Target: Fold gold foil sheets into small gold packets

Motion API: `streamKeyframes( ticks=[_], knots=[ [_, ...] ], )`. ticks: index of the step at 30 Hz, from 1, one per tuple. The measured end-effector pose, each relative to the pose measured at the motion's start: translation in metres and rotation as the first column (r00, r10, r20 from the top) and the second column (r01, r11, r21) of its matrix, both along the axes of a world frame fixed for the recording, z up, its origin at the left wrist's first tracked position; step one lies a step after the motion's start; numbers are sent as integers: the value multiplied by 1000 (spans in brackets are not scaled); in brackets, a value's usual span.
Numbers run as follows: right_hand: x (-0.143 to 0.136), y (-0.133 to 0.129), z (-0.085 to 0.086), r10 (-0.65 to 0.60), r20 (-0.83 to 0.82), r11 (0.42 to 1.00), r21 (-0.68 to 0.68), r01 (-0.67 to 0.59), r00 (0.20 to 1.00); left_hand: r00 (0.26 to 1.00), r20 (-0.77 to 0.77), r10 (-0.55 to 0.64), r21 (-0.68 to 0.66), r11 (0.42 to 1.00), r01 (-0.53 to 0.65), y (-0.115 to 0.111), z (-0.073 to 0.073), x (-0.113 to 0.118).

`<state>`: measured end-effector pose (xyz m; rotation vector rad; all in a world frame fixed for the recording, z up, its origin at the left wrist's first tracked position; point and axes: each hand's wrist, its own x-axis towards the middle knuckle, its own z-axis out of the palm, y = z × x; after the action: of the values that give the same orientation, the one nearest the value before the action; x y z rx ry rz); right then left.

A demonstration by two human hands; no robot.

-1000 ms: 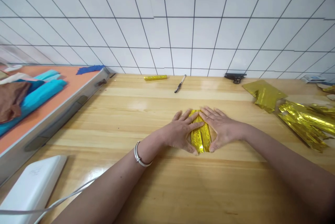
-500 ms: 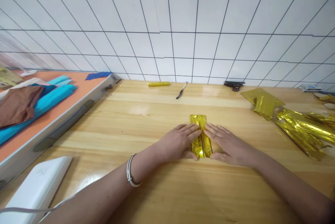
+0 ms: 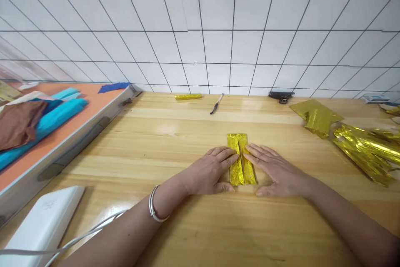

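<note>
A folded piece of gold foil paper (image 3: 236,138) lies on the wooden table, its two side flaps meeting near a narrow slit down the middle. My left hand (image 3: 212,170) rests on the left flap, fingers stretched out and flat. On the right flap lie the fingertips of my right hand (image 3: 271,170), also extended, with the thumb apart on the table. Neither hand grasps the foil; parts of both flaps are hidden under the fingers. A silver bangle (image 3: 153,204) circles my left wrist.
Along the back lie a gold foil strip (image 3: 188,97), a pen (image 3: 216,104) and a black clip-like object (image 3: 281,96). Gold foil pieces (image 3: 362,150) are heaped at right. A white device (image 3: 45,225) with cables sits at front left, beside an orange-topped surface (image 3: 81,121) holding fabrics.
My right hand has shifted slightly right, away from the left one. The slit between the foil's flaps looks a little wider toward the bottom. The view has tilted slightly.
</note>
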<state>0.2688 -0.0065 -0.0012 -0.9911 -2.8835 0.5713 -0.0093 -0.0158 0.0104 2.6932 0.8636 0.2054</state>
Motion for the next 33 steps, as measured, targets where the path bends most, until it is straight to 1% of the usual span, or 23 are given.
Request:
streamKeyframes(
  ticks=[5,7,9,13,17,19,21,24,28,31,33],
  knots=[
    [1,-3,4,-20,-42,999,30,21,999,999,-27,-36,14,999,36,-2,6,-2],
    [1,-4,5,-9,-57,996,93,14,998,998,-41,-48,30,998,49,-3,8,-2],
    [0,-6,5,31,-55,982,188,-20,998,997,-54,-58,46,997,60,-3,9,-2],
    [-4,-9,5,132,11,928,351,-128,991,994,-59,-89,71,993,93,-3,8,-2],
    [-7,-15,9,222,84,836,497,-234,971,993,-33,-113,97,989,116,-4,4,-1],
    [-8,-17,9,247,101,796,546,-261,964,993,-34,-113,106,988,116,-6,4,0],
    [-8,-19,6,244,94,780,572,-253,965,993,-44,-113,115,986,117,-9,6,0],
    [-10,-22,1,199,42,788,587,-186,979,995,-54,-85,101,991,90,-15,10,3],
    [-14,-27,0,133,-43,824,559,-86,990,999,-45,10,75,997,-6,-24,16,10],
    [-17,-32,2,105,-83,838,543,-43,991,997,-40,60,80,995,-56,-28,15,14],
    [-18,-34,2,90,-100,846,532,-23,991,997,-36,72,81,994,-69,-28,12,16]
  ],
)
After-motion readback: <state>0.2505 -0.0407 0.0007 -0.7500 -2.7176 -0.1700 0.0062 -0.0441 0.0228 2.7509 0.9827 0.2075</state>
